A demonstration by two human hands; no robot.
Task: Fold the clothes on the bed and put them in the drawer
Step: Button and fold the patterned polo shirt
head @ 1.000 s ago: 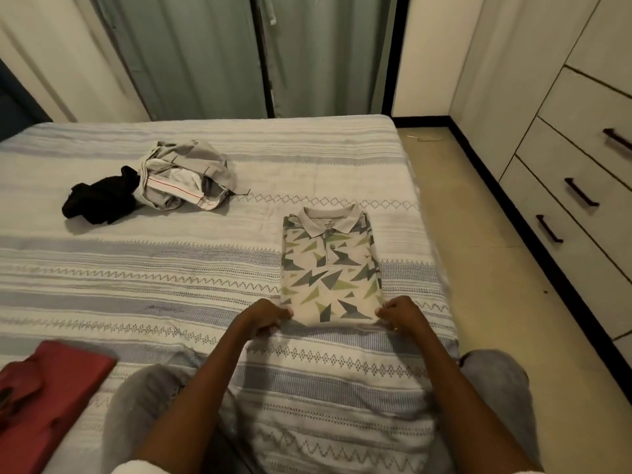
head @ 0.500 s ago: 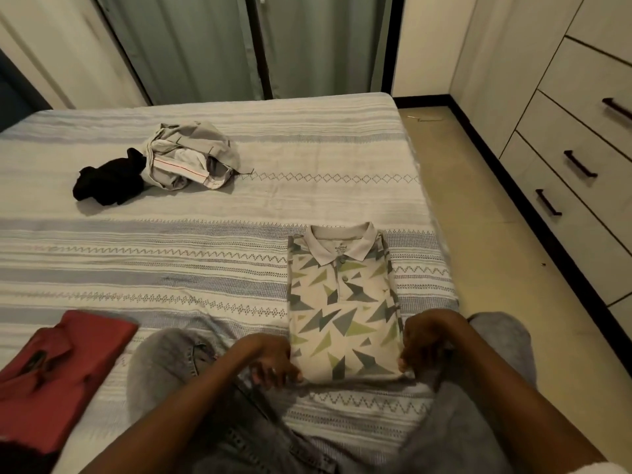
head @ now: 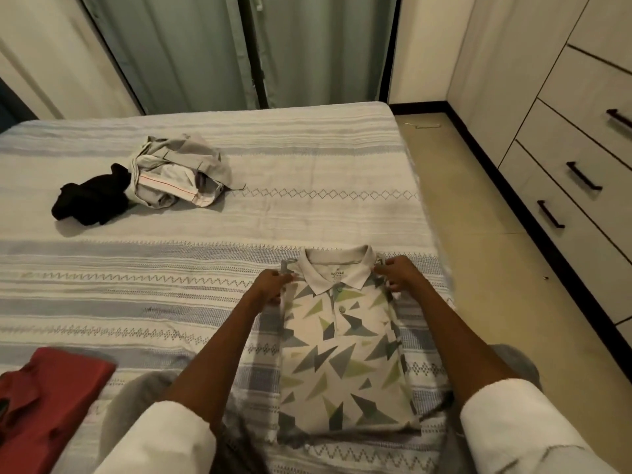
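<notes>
A folded polo shirt (head: 342, 354) with grey and green triangles lies flat on the striped bed (head: 307, 206), close to its right edge, collar pointing away from me. My left hand (head: 272, 285) pinches the shirt's left shoulder beside the collar. My right hand (head: 400, 273) pinches the right shoulder on the other side of the collar. Both arms reach forward along the shirt's sides. The drawers (head: 574, 200) with dark handles are shut in the wardrobe on the right.
A crumpled grey garment (head: 178, 172) and a black garment (head: 90, 200) lie together at the far left of the bed. A red garment (head: 44, 398) lies folded at the near left. Beige floor (head: 478, 251) runs between bed and wardrobe. Curtains hang behind the bed.
Both hands have moved from the shirt's bottom corners up to its shoulders at the collar. The shirt has been drawn nearer to me.
</notes>
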